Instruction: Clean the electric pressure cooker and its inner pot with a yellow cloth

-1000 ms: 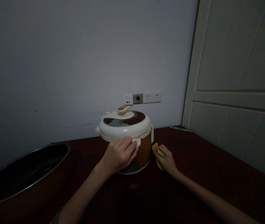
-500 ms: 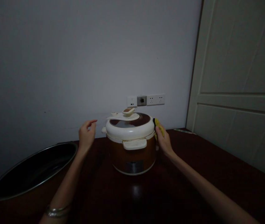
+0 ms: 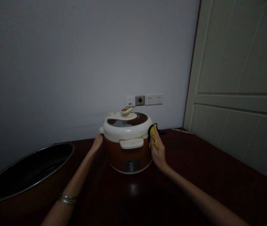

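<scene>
An electric pressure cooker (image 3: 115,153) with a brown body, white-rimmed lid and white front handle stands upright on the dark table. My right hand (image 3: 159,152) holds a yellow cloth (image 3: 154,136) with a black edge against the cooker's right side, just below the lid rim. At the cooker's left side, my left hand (image 3: 97,142) reaches under a small white knob (image 3: 101,129). Its fingers are hidden behind the body, so I cannot tell whether they grip. A silver bracelet (image 3: 67,199) circles my left wrist.
A large dark pot (image 3: 36,185) with a metal rim lies tilted at the left, its mouth partly toward me. Wall sockets (image 3: 153,99) and a grey switch (image 3: 140,100) sit behind the cooker. A pale door (image 3: 237,122) stands to the right. A thin flat strip (image 3: 181,131) lies near the table's back edge.
My left hand has moved right, from open air to the cooker's left side. The right hand has shifted slightly down along the side with the cloth. The view has turned a little.
</scene>
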`<state>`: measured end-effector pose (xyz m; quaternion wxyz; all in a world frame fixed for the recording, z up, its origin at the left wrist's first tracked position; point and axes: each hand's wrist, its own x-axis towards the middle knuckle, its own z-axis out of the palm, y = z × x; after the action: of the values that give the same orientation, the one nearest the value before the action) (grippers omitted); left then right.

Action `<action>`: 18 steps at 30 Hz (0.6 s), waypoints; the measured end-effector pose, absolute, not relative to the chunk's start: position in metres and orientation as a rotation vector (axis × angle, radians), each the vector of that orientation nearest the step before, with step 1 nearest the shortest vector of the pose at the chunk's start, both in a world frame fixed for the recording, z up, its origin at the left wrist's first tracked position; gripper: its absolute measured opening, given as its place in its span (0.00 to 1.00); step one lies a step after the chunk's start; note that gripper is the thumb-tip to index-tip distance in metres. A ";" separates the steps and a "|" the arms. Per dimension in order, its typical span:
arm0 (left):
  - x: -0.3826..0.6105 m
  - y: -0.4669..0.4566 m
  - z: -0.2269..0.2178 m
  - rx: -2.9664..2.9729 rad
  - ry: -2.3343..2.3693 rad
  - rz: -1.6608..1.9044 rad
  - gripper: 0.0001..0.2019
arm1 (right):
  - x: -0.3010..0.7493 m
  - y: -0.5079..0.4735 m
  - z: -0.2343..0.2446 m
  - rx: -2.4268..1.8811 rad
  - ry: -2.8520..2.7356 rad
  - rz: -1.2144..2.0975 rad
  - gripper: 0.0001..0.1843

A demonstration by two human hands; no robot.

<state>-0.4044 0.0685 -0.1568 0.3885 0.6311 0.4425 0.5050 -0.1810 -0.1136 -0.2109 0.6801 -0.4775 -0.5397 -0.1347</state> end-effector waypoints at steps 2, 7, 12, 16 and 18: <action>-0.401 0.067 -0.161 1.572 1.101 1.276 0.11 | -0.185 -0.113 -0.212 -1.088 -1.172 -0.308 0.27; -0.398 0.064 -0.164 1.496 1.050 1.275 0.09 | -0.194 -0.129 -0.247 -1.096 -1.471 -0.469 0.37; -0.397 0.058 -0.163 1.413 1.051 1.257 0.09 | -0.169 -0.133 -0.254 -1.057 -1.715 -0.541 0.43; -0.395 0.060 -0.166 1.376 1.061 1.280 0.10 | -0.162 -0.123 -0.235 -1.058 -1.523 -0.568 0.42; -0.394 0.063 -0.168 1.386 1.048 1.295 0.11 | -0.163 -0.122 -0.235 -1.043 -1.558 -0.639 0.41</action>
<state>-0.3944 0.0630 -0.1684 0.4683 0.5650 0.4272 0.5281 -0.1635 -0.1216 -0.2345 0.5486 -0.4402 -0.6576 -0.2697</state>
